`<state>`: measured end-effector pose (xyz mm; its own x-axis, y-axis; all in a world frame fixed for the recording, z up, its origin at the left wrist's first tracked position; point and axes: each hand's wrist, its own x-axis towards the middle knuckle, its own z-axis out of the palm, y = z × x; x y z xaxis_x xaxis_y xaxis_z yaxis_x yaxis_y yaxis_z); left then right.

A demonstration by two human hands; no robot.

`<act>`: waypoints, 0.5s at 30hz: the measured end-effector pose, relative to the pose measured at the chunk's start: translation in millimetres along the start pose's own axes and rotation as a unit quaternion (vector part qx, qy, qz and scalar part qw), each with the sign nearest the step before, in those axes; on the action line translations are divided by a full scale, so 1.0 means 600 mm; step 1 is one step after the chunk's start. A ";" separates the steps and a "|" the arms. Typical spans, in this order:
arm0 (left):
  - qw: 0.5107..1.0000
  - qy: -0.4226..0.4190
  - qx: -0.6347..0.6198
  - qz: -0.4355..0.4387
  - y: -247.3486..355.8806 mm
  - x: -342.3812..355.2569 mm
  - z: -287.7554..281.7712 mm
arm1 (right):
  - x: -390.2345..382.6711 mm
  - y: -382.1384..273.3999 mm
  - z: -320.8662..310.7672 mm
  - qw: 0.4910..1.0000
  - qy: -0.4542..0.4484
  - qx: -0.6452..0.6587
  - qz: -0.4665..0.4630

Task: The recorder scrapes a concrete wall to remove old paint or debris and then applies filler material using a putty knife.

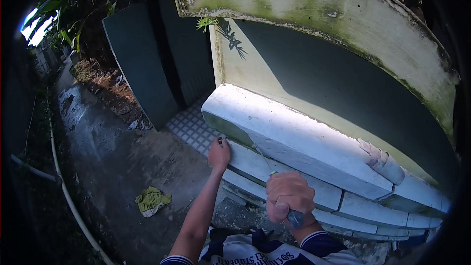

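Observation:
My right hand (289,196) is wrapped round the dark grey handle (295,218) of a tool. A thin metal rod (262,156) runs from the far side of this fist up to the front of a thick ledge (294,118); the tool's working end cannot be made out. White coats the ledge's top and most of its front, while the front's left end is green. My left hand (219,153) has curled fingers against the left end of the white course (255,159) below the ledge. What it holds, if anything, is hidden.
A pale, wrinkled cylinder (382,161) lies on the ledge's right part. Behind rises a wall under a mossy curved slab (314,10). A green panel (142,64) stands left of the tiled floor (191,127). A yellow-green cloth (152,201) and a long pipe (68,194) lie on the ground.

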<state>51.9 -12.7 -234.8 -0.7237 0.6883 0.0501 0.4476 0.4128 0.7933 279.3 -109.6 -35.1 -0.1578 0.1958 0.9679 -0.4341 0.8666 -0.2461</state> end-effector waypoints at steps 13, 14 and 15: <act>0.988 0.090 0.085 0.094 0.005 0.005 0.018 | -0.020 -0.005 0.034 0.980 0.180 -0.004 -0.088; 0.987 0.091 0.082 0.103 0.007 0.005 0.026 | -0.014 0.012 0.034 0.980 0.178 0.000 -0.091; 0.986 0.090 0.079 0.114 0.010 0.009 0.032 | -0.003 0.038 0.038 0.987 0.155 -0.022 -0.044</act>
<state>60.7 4.9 -241.4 -0.6696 0.6626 0.3356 0.6763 0.3572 0.6442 249.7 -100.8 -43.6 0.1602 0.2439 0.9565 -0.3936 0.9044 -0.1647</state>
